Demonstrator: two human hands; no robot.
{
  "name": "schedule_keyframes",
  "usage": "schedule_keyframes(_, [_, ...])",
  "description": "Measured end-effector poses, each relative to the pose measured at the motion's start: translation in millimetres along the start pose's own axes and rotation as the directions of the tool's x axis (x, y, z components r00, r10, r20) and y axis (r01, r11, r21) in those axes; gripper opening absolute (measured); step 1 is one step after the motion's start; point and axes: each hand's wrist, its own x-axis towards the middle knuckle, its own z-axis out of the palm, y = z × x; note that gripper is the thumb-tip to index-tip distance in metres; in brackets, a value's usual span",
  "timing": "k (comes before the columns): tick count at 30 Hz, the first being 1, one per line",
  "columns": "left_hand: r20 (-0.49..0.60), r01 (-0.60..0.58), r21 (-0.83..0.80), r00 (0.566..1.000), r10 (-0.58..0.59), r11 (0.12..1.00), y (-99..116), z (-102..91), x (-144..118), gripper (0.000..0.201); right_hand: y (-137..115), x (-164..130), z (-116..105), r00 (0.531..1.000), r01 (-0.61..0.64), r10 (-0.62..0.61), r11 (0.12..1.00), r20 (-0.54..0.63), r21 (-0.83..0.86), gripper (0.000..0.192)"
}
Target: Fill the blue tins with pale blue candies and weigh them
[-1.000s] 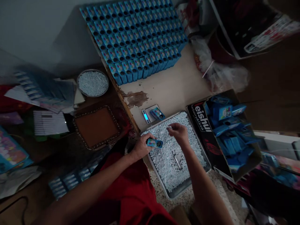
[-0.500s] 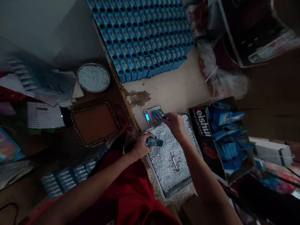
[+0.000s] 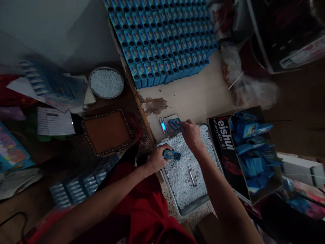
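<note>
In my left hand [image 3: 157,158] is a small blue printed carton [image 3: 172,155] with a dark round hole, held above the metal tray [image 3: 182,212] of small white pellets. My right hand [image 3: 191,133] has its fingers closed at the end of another blue carton [image 3: 174,124], which sits over the plate of a small digital scale [image 3: 163,126] with a lit display. Those fingertips are partly hidden, and the scale's digits are too small to read. A short shiny metal tube [image 3: 192,177] lies on the white pellets [image 3: 177,186].
Rows of upright blue cartons [image 3: 162,47] fill the table's far part. At the right, an open black cardboard box [image 3: 224,149] holds loose cartons. To the left are a round bowl of pellets [image 3: 106,83] and a brown tray with a beaded rim [image 3: 108,132].
The whole view has shifted, so everything appears slightly farther right. My right fingers have moved a little closer to the carton on the scale. My left hand keeps its carton.
</note>
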Motion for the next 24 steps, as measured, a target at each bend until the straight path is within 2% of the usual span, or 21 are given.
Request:
schedule_keyframes(4, [0.015,0.024,-0.028,1.0,-0.023,0.999,-0.4,-0.8,-3.9,0.039,5.8,-11.9,-2.1,1.0,-0.019,0.018,0.999,0.011,0.04,0.026])
schedule_keyframes(9, [0.026,0.01,-0.044,1.0,-0.008,0.999,3.3,3.4,-6.2,0.038,10.1,-21.0,0.4,0.994,-0.047,0.067,0.977,-0.088,0.209,0.018])
schedule_keyframes(13, [0.027,0.0,-0.04,1.0,0.001,0.999,4.1,6.9,-4.9,0.038,5.0,-16.6,5.8,0.988,-0.031,0.071,0.961,-0.134,0.275,0.02])
schedule_keyframes(15, [0.034,-0.001,-0.045,0.999,0.002,0.999,3.9,6.8,-4.6,0.038,6.6,-21.4,5.7,0.977,-0.077,0.14,0.937,-0.163,0.342,0.022])
schedule_keyframes(17, [0.035,-0.001,-0.038,0.999,0.003,0.999,3.9,5.9,-5.3,0.036,15.9,-36.6,6.2,0.936,-0.173,0.29,0.872,-0.198,0.458,0.026])
schedule_keyframes(19, [0.027,0.003,-0.024,1.0,-0.002,1.0,4.9,5.0,-7.4,0.033,32.6,-61.7,12.5,0.869,-0.284,0.452,0.79,-0.202,0.544,0.032])
schedule_keyframes(21, [0.022,0.009,-0.026,1.0,-0.008,1.0,6.9,4.1,-10.8,0.032,51.5,-91.2,28.6,0.832,-0.376,0.53,0.757,-0.164,0.534,0.035])
schedule_keyframes(24, [0.045,0.011,-0.043,0.999,-0.009,0.999,9.6,2.4,-16.3,0.034,67.5,-126.6,67.7,0.884,-0.41,0.464,0.827,-0.053,0.384,0.041])
